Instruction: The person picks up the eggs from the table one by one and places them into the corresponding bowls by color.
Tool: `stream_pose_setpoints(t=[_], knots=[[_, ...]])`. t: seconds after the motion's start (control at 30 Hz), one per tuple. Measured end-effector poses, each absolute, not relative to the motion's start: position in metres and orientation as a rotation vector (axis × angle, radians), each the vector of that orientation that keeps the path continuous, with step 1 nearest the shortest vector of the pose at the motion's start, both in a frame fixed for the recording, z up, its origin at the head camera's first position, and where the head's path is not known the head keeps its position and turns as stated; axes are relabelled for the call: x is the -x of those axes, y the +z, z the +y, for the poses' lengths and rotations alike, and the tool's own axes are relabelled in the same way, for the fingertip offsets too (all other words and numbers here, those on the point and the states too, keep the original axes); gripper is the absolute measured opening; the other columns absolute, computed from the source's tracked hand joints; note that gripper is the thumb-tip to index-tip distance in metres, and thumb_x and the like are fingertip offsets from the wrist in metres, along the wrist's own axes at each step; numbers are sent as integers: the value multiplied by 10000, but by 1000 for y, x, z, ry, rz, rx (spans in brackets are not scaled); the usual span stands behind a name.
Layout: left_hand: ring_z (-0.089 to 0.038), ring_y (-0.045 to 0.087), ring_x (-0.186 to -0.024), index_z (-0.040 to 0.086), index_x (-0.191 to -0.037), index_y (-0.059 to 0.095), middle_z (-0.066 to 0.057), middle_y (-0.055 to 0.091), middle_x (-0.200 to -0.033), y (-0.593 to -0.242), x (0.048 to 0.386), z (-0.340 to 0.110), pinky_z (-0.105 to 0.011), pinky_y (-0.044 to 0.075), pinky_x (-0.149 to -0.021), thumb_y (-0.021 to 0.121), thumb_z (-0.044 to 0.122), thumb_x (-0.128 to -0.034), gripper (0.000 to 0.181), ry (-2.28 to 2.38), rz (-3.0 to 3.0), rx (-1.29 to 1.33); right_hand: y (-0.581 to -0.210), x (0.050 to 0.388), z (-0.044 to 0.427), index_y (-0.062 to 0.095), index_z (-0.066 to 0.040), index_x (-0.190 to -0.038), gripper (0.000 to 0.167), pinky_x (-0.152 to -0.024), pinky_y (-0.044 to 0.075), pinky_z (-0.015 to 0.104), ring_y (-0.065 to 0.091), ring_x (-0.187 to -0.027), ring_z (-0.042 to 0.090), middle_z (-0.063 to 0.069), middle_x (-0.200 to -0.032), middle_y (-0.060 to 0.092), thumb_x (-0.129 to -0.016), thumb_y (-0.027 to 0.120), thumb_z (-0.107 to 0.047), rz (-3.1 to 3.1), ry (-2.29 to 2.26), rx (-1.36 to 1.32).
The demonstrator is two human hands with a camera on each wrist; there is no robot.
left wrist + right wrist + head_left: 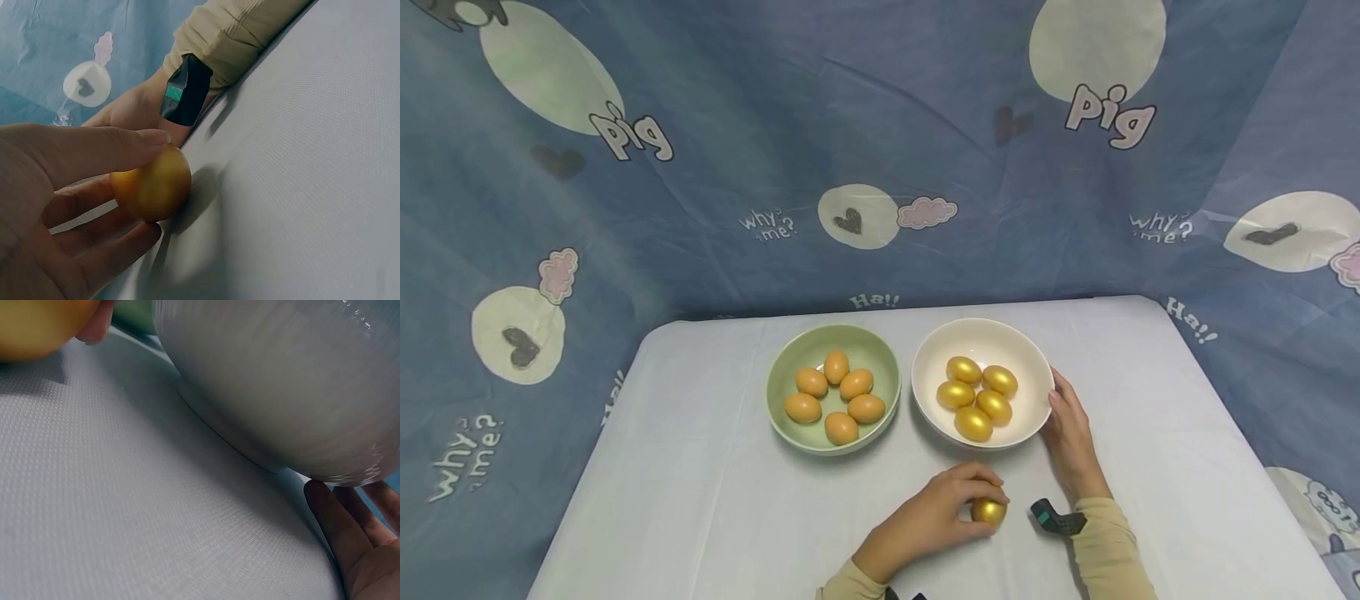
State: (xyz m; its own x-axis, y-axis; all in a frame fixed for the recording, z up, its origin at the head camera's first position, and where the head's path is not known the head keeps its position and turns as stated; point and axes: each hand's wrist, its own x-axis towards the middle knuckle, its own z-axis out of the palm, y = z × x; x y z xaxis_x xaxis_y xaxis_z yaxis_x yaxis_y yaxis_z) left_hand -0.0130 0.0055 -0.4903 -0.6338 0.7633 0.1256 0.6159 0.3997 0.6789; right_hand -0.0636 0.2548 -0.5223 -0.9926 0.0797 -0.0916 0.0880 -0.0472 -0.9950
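Note:
My left hand (pixel 936 512) pinches a golden egg (pixel 988 511) between thumb and fingers, low over the white table in front of the white bowl (pixel 931 417). In the left wrist view the thumb lies along the top of the egg (pixel 156 184), and the other fingers curve beneath it. My right hand (pixel 1071 437) rests against the right side of the white bowl. In the right wrist view, its extended fingers (pixel 337 519) touch the bowl's lower wall (pixel 281 381); the thumb is out of sight there. Several golden eggs (pixel 973 423) lie inside that bowl.
Left of the white bowl, a little apart, stands a green bowl (pixel 778 421) holding several orange-brown eggs (pixel 841 428). Both are on the white-covered table (pixel 760 517). A blue printed cloth (pixel 737 158) hangs behind. Each wrist wears a dark camera strap (pixel 1063 522).

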Motion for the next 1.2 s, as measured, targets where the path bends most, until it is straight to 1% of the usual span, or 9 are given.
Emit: stream_pose_setpoints(t=[0.13,0.23,0.4,0.57,0.63,0.87,0.97,1.07,1.2], knots=[[-69,612,-1232,175,-1202,756,24,668,-1297,-488,13,5,-193,483,-1098,819,195,-896,313,1049,2449,-1237,-523,64,255,267,-234,-1644,562,-1075,428,79,331,-1562,219,45,-1731,224,-1121,346,-421,2166,-2256,-190],[-65,616,-1225,173,-1198,757,31,668,-1293,-484,13,4,-182,484,-1089,823,188,-892,313,1053,2448,-1249,-523,64,255,268,-234,-1644,561,-1075,427,78,319,-1569,230,42,-1730,225,-1121,345,-422,2165,-2258,-193],[-76,621,-1222,172,-1198,755,29,664,-1296,-473,14,1,-177,481,-1087,837,186,-880,330,1072,2435,-1263,-523,64,255,264,-232,-1645,561,-1074,425,75,349,-1544,173,43,-1731,223,-1122,344,-419,2166,-2260,-186],[-110,621,-1248,148,-1212,747,-19,663,-1315,-462,18,-1,-173,474,-1105,843,176,-870,357,1147,2388,-1302,-523,64,255,262,-221,-1646,561,-1070,427,76,385,-1498,96,57,-1728,225,-1124,342,-410,2156,-2270,-175],[-116,619,-1253,141,-1212,746,-25,663,-1313,-458,21,-3,-171,474,-1110,842,163,-870,356,1179,2370,-1327,-524,64,255,264,-218,-1645,559,-1069,428,77,386,-1498,97,58,-1726,229,-1125,340,-407,2155,-2274,-174],[-114,618,-1253,142,-1210,745,-8,661,-1314,-445,31,-7,-187,477,-1120,843,146,-870,353,1241,2328,-1374,-523,64,254,268,-244,-1643,562,-1078,427,80,307,-1575,265,28,-1728,234,-1120,338,-436,2190,-2245,-183],[-115,621,-1249,137,-1220,743,-8,664,-1315,-439,39,-8,-191,483,-1114,843,134,-867,367,1259,2321,-1366,-523,64,253,271,-253,-1642,561,-1081,428,83,293,-1581,294,19,-1726,239,-1119,340,-443,2194,-2241,-187],[-135,620,-1256,124,-1221,747,-31,664,-1315,-434,47,-8,-203,488,-1117,847,112,-858,377,1293,2311,-1353,-523,64,253,274,-253,-1641,557,-1078,430,84,307,-1575,276,22,-1725,243,-1120,341,-438,2189,-2246,-185],[-154,629,-1243,108,-1213,750,-66,665,-1318,-430,59,-5,-186,513,-1079,844,102,-859,366,1344,2280,-1340,-524,64,254,273,-239,-1642,555,-1072,436,83,352,-1546,195,42,-1721,244,-1122,340,-423,2178,-2261,-171]])
